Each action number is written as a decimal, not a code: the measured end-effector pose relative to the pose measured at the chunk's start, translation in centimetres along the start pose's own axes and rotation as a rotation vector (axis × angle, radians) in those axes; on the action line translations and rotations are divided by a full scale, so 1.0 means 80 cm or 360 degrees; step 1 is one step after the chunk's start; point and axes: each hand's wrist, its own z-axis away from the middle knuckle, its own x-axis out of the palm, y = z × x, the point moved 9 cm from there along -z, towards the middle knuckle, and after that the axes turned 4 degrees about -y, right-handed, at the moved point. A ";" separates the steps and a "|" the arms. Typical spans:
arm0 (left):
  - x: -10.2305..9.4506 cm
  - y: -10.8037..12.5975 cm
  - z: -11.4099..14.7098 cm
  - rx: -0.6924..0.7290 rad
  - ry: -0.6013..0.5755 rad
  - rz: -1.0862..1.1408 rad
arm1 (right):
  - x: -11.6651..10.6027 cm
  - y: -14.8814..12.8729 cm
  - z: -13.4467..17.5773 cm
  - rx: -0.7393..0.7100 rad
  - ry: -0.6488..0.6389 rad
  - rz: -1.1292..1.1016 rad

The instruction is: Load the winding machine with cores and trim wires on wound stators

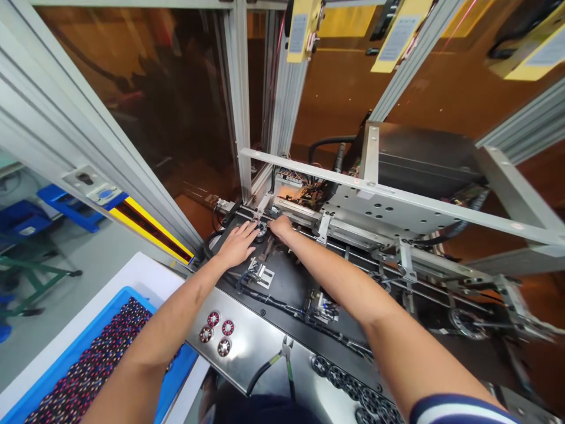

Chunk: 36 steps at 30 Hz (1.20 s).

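Observation:
Both arms reach forward into a machine, over its black plate. My left hand (238, 244) lies with its fingers stretched out and thumb apart, the fingertips at the near left side of a small round metal part (261, 231). On the other side of that part is my right hand (281, 227), with its fingers curled closed; whatever they may hold is hidden. A metal rail runs just behind both hands. Nearer me, a small slotted metal bracket (265, 275) sits on the black plate (286, 285).
Side cutters (286, 350) with green-black handles lie on the steel ledge (247, 368). Several small wound motor cores (224, 346) stand left of them, several black spoked rings (338, 376) right. A blue tray (188, 368) of similar cores is at lower left. A metal crossbar (397, 197) spans the machine.

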 end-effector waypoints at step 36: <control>-0.090 0.045 0.034 -0.0152 0.0177 -0.0096 | -0.102 0.065 0.193 -0.0928 -0.0005 0.1228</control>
